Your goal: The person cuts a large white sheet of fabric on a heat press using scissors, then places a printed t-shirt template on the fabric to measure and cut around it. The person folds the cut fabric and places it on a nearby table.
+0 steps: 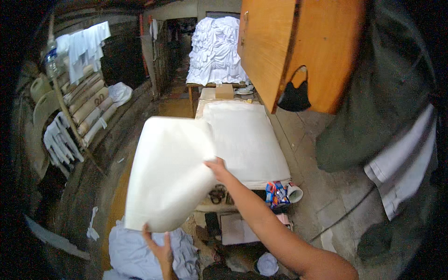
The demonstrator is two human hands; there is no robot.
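A large, stiff-looking white sheet (168, 172) with rounded corners hangs tilted in front of me, left of the table. My right hand (216, 169) grips its right edge, the fingers closed on it. At the lower edge, my left hand (158, 247) has thumb and finger spread apart, the fingertips touching the sheet near its bottom corner. Beneath the left hand lies a heap of pale bluish-white cloth (140, 254). Another flat white layer (247, 140) covers the long table to the right of the held sheet, which overlaps its left side.
A wooden cabinet (266, 46) with a black face mask (295, 96) juts in from the upper right. Folded white cloth (217, 51) is piled high at the back. Rolls (91, 100) stack at left. A white cup (294, 192) and colourful packet (276, 194) sit at the table's near corner.
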